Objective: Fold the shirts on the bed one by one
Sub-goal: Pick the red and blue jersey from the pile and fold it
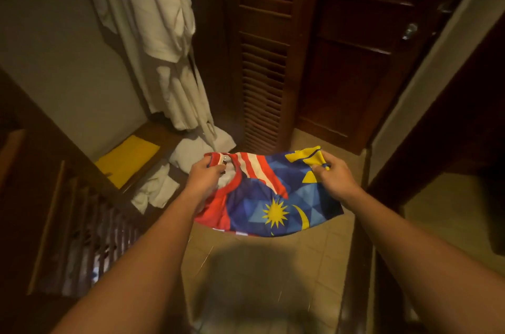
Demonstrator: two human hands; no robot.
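A colourful shirt [270, 197] with red and white stripes, blue triangles and a yellow star and crescent hangs in the air over the tiled floor. My left hand [206, 179] grips it at the collar end, near a white label. My right hand [334, 176] pinches its yellow and blue upper right corner. The cloth is stretched between both hands and sags below them. No bed is in view.
White robes [164, 41] hang at the upper left, with white towels [158, 189] heaped on a wooden bench beside a yellow mat [128, 160]. A louvred wooden door [265, 55] stands ahead, a slatted rack [90, 238] at the left, a dark door frame [426, 142] at the right.
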